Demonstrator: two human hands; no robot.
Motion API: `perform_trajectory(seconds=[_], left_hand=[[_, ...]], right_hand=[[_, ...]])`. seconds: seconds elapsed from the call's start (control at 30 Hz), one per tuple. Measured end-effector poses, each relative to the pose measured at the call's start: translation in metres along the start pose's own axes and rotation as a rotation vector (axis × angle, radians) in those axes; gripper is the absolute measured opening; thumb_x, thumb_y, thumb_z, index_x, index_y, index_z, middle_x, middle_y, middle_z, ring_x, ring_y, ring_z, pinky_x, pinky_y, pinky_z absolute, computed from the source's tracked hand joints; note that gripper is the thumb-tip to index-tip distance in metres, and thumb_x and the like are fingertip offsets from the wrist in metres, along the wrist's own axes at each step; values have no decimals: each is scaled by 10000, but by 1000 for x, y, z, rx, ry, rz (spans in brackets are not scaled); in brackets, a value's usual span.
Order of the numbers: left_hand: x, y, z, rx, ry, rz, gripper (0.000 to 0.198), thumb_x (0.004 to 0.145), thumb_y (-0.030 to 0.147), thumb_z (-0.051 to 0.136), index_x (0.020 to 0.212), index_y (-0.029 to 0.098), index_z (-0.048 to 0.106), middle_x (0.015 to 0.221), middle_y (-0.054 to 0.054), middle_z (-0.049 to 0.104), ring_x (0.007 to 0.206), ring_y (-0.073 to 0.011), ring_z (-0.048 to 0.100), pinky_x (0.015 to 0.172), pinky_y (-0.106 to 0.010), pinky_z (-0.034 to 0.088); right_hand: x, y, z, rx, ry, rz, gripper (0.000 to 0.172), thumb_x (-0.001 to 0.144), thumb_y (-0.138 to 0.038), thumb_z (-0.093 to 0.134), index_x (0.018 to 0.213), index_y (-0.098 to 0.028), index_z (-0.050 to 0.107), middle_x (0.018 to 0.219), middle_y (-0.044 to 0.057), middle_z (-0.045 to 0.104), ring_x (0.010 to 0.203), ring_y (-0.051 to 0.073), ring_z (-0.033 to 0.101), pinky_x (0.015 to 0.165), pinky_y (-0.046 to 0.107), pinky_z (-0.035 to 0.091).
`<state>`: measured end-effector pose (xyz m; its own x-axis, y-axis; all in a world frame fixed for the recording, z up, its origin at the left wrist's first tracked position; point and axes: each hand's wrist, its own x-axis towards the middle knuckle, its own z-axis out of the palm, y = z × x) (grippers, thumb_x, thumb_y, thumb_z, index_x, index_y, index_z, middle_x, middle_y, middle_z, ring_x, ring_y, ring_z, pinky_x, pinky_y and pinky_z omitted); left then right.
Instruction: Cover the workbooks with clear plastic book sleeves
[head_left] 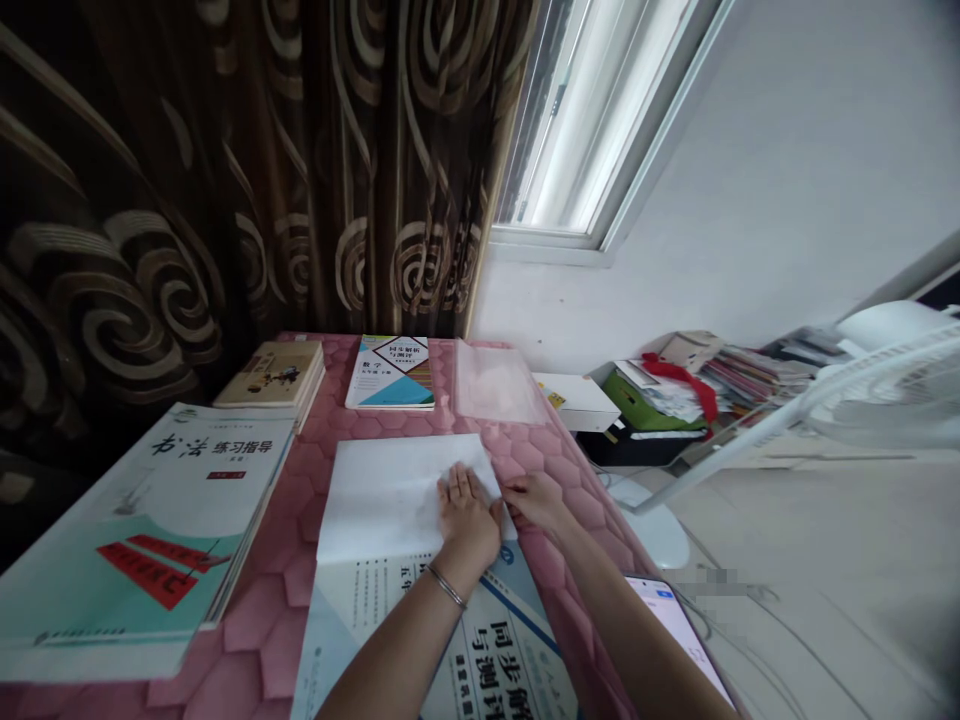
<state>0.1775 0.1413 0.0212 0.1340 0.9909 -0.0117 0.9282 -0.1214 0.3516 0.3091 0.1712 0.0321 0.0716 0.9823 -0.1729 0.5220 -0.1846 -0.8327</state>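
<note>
My left hand (466,510) lies flat, fingers together and stretched out, on a white sheet of paper (390,495) that covers the upper part of a blue and white workbook (420,640). A thin bracelet circles the left wrist. My right hand (534,497) rests at the sheet's right edge with fingers curled on the paper's border. Both lie on a pink quilted table cover (285,590).
A stack of calligraphy workbooks (150,530) lies at the left, a tan book (274,375) and a maths book (391,372) at the back, a clear plastic sleeve (495,385) beside them. A phone (675,625) sits at the right edge. A white fan (862,395) and cluttered papers stand at the right.
</note>
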Motion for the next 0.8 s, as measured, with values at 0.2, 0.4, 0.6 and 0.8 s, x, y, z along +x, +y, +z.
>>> perform_trajectory(seconds=[0.2,0.4,0.6,0.8], left_hand=[[-10,-10,-17,12,25,90,595,963,381,363,1438,26,414,1517,-233,361,1434,-312,307,1171,-497,232],[-58,-83,-43,100,105,66,490,948,347,443,1395,157,513,1484,-141,462,1393,-307,375,1179,-559,184],[-99,-164,-63,-50,450,-261,395,933,229,408,1270,188,611,1467,-149,462,1338,-344,423,1056,-583,371],[-91,-203,-68,-719,513,-438,331,785,184,584,1112,137,585,1055,-136,689,978,-240,675,895,-399,529]], right_hand=[[3,-2,18,-289,141,-226,334,883,-277,521,1171,-172,655,1009,108,668,865,196,648,863,318,492],[2,10,36,-638,203,-342,361,908,-252,514,1238,-187,645,1084,115,608,999,196,596,927,313,456],[-12,-23,45,-730,266,-348,343,928,-205,453,1184,-164,677,1130,159,605,1023,264,582,899,397,452],[-76,-81,121,-670,96,-835,356,959,-335,477,1286,-284,609,1350,101,551,1201,259,517,984,431,431]])
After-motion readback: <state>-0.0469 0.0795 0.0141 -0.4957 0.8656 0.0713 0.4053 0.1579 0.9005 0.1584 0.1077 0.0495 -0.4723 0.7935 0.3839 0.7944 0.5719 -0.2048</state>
